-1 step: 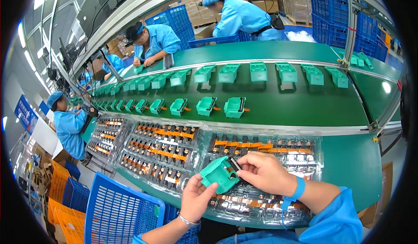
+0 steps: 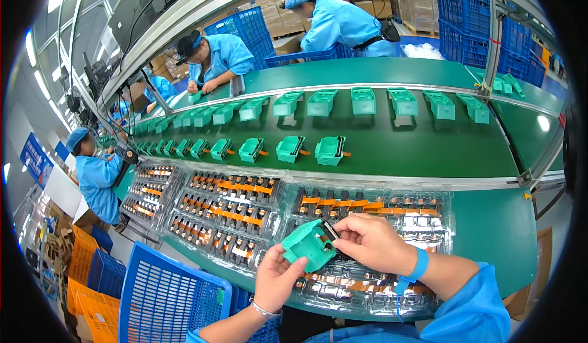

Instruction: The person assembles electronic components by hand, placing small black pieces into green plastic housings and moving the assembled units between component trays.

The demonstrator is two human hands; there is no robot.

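Note:
My left hand grips a green plastic housing at its lower left side, thumb on the near edge. The hollow housing is tilted above a clear tray. With thumb and fingers, my right hand pinches a slim black part at the housing's right edge. The fingers hide part of it, and I cannot tell how far it sits in the housing. Beneath my hands, the clear plastic tray carries black parts with orange ribbon cables in its far row.
More filled trays lie to the left. Beyond them, a green conveyor bears two rows of green housings. A blue crate stands at lower left. Co-workers in blue work across the line and at left. A metal post rises at right.

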